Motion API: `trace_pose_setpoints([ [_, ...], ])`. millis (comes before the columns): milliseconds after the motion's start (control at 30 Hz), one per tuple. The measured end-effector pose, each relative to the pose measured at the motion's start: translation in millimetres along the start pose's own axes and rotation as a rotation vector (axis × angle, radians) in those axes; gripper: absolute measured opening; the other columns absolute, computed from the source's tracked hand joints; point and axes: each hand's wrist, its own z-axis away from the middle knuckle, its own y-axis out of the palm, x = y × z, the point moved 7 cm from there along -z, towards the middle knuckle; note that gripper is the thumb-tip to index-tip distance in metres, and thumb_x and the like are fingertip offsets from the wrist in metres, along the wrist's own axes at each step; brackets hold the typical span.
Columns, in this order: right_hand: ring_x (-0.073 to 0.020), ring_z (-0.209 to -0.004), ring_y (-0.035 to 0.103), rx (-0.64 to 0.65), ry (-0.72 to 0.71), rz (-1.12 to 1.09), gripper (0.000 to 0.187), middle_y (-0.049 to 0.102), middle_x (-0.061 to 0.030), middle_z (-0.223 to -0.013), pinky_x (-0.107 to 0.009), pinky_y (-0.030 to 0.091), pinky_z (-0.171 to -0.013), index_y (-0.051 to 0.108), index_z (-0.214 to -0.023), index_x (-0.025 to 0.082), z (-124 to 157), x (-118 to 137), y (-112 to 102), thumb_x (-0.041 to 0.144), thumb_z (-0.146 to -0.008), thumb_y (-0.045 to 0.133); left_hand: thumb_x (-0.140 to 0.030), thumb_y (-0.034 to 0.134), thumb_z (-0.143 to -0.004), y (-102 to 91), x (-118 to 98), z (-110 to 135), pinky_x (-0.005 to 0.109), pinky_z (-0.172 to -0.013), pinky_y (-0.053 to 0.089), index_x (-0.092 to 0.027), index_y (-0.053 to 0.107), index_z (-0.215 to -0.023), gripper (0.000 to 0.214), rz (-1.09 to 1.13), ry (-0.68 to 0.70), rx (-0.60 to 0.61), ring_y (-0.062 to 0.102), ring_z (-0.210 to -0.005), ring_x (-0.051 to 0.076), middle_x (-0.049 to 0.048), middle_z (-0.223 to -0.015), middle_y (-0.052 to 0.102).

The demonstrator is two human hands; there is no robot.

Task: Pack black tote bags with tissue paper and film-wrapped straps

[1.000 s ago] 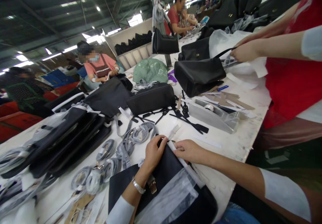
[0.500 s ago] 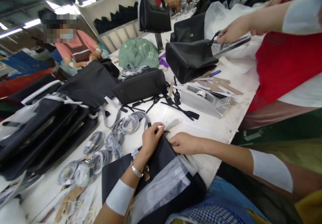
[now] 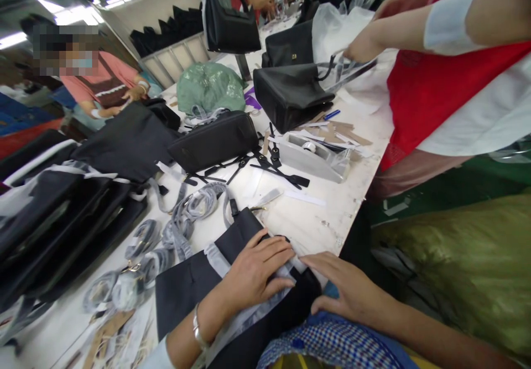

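A black handbag (image 3: 186, 280) lies at the table's near edge, in front of my body. Across its middle rests my left hand (image 3: 259, 269), fingers stretched out over the bag and its clear plastic wrap (image 3: 244, 325). My right hand (image 3: 338, 286) is at the bag's right end, thumb and fingers apart, with the fingertips close to the bag's edge. Whether those fingertips touch it I cannot tell. Just beyond the bag are straps wrapped in grey film (image 3: 203, 203).
A tape dispenser (image 3: 313, 156) and black strap pieces (image 3: 290, 176) lie ahead. Black bags (image 3: 215, 142) stand beyond, with more stacked at left (image 3: 70, 219). A co-worker in red (image 3: 440, 92) handles a bag at right; another person (image 3: 103, 81) works at far left.
My left hand has come down from the bag's far edge to lie flat on it. My right hand has left the far edge, moved nearer my body and opened. The view has shifted slightly right.
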Motion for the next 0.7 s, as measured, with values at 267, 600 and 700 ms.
trace_pose_setpoints([
  [267,-0.0116,-0.056,0.058,0.064,0.159,-0.191,0.015,0.072,0.0041,-0.077,-0.020,0.043,-0.054,0.073,-0.095,0.025,0.6,-16.2,20.6,0.032,-0.082,0.074,-0.051,0.058,-0.092,17.1,17.0,2.5,0.047,-0.116,0.028,-0.022,0.059,-0.125,0.044,-0.027,-0.022,-0.087,0.058,-0.118,0.022,0.0082,-0.123,0.065],
  [600,-0.0191,-0.085,0.066,-0.308,0.008,-0.238,0.020,0.068,-0.0057,-0.099,-0.031,0.055,-0.083,0.067,-0.107,0.023,3.1,-16.4,-9.3,0.024,-0.087,0.063,-0.046,0.058,-0.093,9.7,9.1,3.9,0.047,-0.118,0.023,-0.025,0.059,-0.126,0.039,0.027,-0.061,-0.067,0.056,-0.119,0.022,0.0073,-0.126,0.063],
  [700,-0.0207,-0.089,0.068,-0.333,0.062,-0.336,0.017,0.068,-0.0070,-0.104,-0.034,0.057,-0.085,0.071,-0.099,0.023,2.3,-20.9,-5.3,0.026,-0.084,0.065,-0.044,0.056,-0.094,7.8,5.2,3.0,0.046,-0.118,0.021,-0.028,0.059,-0.126,0.036,0.028,-0.049,-0.077,0.055,-0.119,0.021,0.0058,-0.127,0.061],
])
